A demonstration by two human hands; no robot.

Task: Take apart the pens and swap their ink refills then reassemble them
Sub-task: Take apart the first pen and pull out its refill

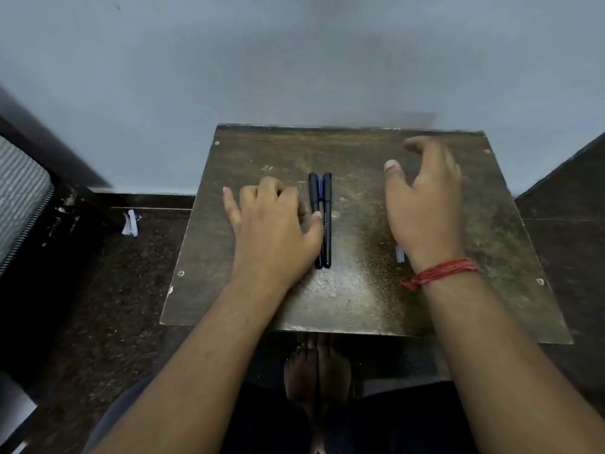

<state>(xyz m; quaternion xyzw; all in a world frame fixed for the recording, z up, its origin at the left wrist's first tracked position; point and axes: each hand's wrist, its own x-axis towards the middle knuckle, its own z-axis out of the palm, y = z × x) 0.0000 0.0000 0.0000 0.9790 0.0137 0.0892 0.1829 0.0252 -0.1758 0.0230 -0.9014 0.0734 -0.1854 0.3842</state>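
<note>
1. Fingers: the left hand [273,224] curls loosely, its thumb touching the left pen [315,204]; the right hand [425,204] hovers spread, gripping nothing.
2. The worn brown table [360,306] holds both pens at its centre.
3. The right pen [327,221] lies touching the left one, both dark, capped, parallel.

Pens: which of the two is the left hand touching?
The left pen; the left hand's thumb rests against it. The right pen lies untouched beside it.
</note>
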